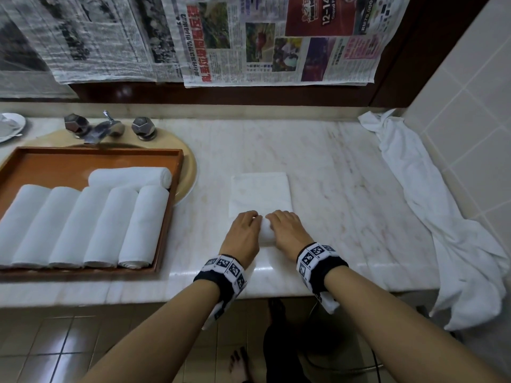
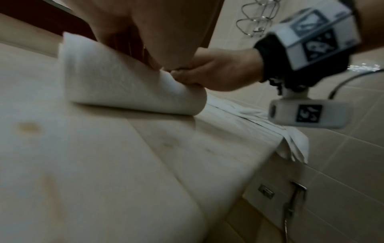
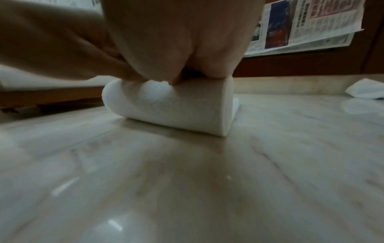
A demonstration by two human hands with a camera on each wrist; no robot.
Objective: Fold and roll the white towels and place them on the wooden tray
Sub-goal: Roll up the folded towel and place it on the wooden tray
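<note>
A folded white towel (image 1: 260, 193) lies flat on the marble counter, its near end wound into a roll (image 1: 266, 230). Both hands sit side by side on that roll. My left hand (image 1: 250, 221) curls its fingers over the left half, and my right hand (image 1: 279, 220) curls over the right half. The left wrist view shows the roll (image 2: 124, 88) under the left palm (image 2: 145, 32), with the right hand (image 2: 218, 72) gripping its far end. From the right wrist, the roll (image 3: 166, 106) sits beneath the right hand (image 3: 176, 41). The wooden tray (image 1: 171, 205) to the left holds several rolled towels (image 1: 91, 225).
A loose white towel (image 1: 409, 175) drapes over the counter's right end and off the front edge. The tray rests over a sink with a chrome faucet (image 1: 95, 128). A white dish (image 1: 8, 125) sits at the far left. Newspaper (image 1: 249, 37) hangs behind the counter.
</note>
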